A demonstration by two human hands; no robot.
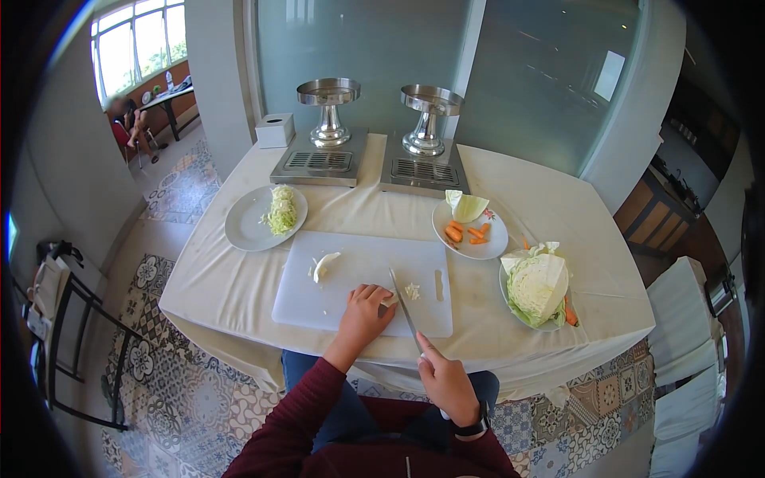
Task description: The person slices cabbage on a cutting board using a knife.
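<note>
1. Our left hand (366, 312) grasps a pale piece (390, 299) against the white cutting board (362, 248), its fingers bent.
2. Our right hand (448, 389) is clenched round the handle of a knife (407, 308), whose blade lies between that piece and some chopped bits (412, 291).
3. Left of these, we have a white wedge (325, 267) on the board.
4. Beyond the board, we see shredded cabbage (280, 211) on one plate (243, 223) and carrots (454, 231) on another.

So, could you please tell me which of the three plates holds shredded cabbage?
The leftmost plate; the middle one holds carrots with a leaf, the rightmost a large piece of cabbage.
</note>
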